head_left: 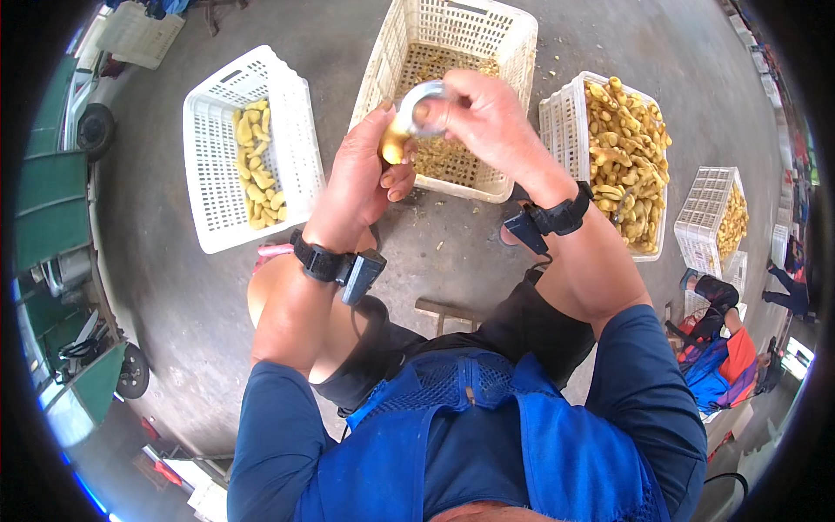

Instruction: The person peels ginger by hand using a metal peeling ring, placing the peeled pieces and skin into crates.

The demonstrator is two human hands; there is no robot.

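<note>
My left hand (pixel 355 165) is closed around a piece of ginger (pixel 394 146), holding it above the middle basket. The ginger is yellow, partly brownish, with its lower end showing below the thumb. From the right, my right hand (pixel 491 113) grips a silvery ring-shaped tool (pixel 421 92). The ring's curved edge is at the top of the ginger; whether it touches is blurred. Beneath both hands stands a large white plastic basket (pixel 520 61) with perforated walls. Scraps of peel (pixel 452 165) lie over its bottom.
On the left, a white basket (pixel 209 174) holds pale yellow ginger. A fuller basket (pixel 565 130) of browner ginger stands right, with another basket (pixel 696 213) beyond. A wooden stool edge (pixel 448 311) shows between my legs. Another person (pixel 718 357) sits far right; wheeled vehicles (pixel 96 130) stand left.
</note>
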